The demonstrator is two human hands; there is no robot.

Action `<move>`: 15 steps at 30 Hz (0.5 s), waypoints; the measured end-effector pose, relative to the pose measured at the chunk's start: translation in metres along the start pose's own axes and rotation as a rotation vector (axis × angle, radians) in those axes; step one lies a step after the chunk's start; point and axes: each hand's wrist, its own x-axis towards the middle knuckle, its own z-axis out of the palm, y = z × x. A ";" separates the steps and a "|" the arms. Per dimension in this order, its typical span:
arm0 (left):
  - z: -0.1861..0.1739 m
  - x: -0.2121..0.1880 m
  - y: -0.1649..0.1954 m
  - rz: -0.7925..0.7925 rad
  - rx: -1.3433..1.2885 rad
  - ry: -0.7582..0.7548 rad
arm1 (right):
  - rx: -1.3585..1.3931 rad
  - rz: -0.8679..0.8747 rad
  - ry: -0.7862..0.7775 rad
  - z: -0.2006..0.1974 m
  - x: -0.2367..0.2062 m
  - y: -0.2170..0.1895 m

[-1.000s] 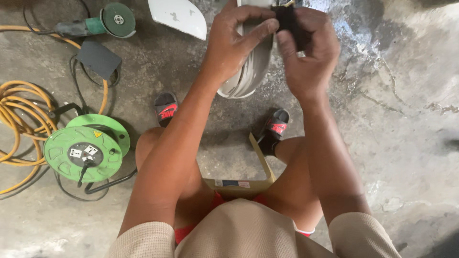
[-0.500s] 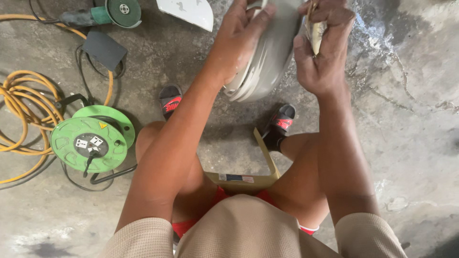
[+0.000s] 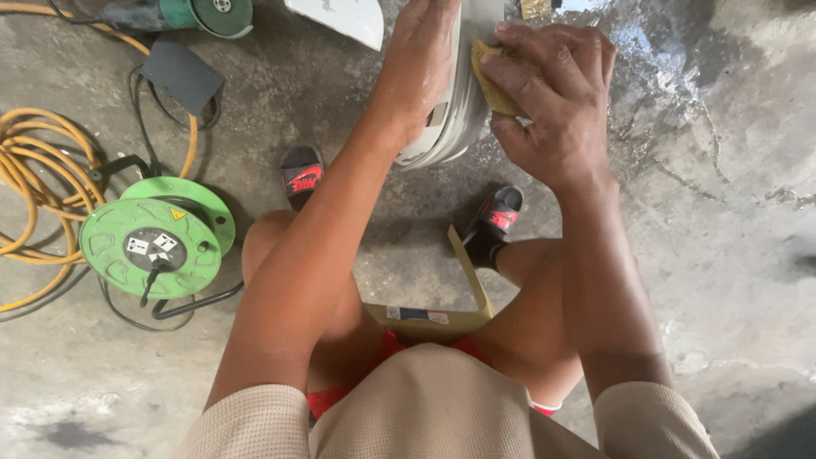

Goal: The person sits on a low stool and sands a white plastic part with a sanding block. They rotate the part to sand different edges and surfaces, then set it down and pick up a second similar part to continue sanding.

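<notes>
A person is crouching on a concrete floor (image 3: 722, 255), seen from above, with both arms reaching forward and the knees showing below. The left hand (image 3: 421, 72) is lying flat with fingers together against the side of a curved grey-white panel (image 3: 463, 102), steadying it; the palm is pressing on it rather than wrapping around it. The panel is standing on edge on the floor between the two hands, just ahead of the feet. The right hand (image 3: 552, 102) is curling closed around a folded piece of tan sandpaper (image 3: 493, 81), pinching it between thumb and fingers and pressing it against the panel's right edge. Black sandals with red marks are showing on the left foot (image 3: 302, 174) and the right foot (image 3: 497, 221). A brown cardboard piece (image 3: 442, 314) is lying bent between the legs. To the left, a green cable reel (image 3: 153, 238) is sitting on the floor with a black cord plugged into it, beside a coiled yellow hose (image 3: 34, 187). Near the top left, a green angle grinder (image 3: 200, 13) is lying close to a dark flat pad (image 3: 183, 76), and a white panel piece (image 3: 340, 17) is lying just left of the left hand.
</notes>
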 end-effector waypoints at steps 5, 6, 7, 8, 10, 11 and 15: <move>0.005 -0.002 -0.001 0.039 -0.001 0.005 | -0.012 0.046 -0.025 -0.004 0.003 -0.012; 0.007 -0.002 -0.001 0.052 -0.003 0.008 | -0.011 0.036 -0.021 -0.005 0.004 -0.014; 0.008 -0.002 0.000 0.064 -0.005 0.011 | -0.010 0.027 -0.016 -0.005 0.006 -0.016; 0.009 -0.003 0.000 0.075 -0.007 0.015 | -0.021 0.027 -0.021 -0.006 0.007 -0.018; 0.011 -0.004 0.001 0.061 0.021 0.032 | -0.036 0.035 -0.035 -0.008 0.010 -0.020; 0.012 -0.004 0.001 0.053 0.035 0.042 | -0.041 0.043 -0.043 -0.008 0.011 -0.022; 0.011 -0.004 0.001 0.082 0.117 0.062 | -0.046 0.072 -0.058 -0.006 0.012 -0.022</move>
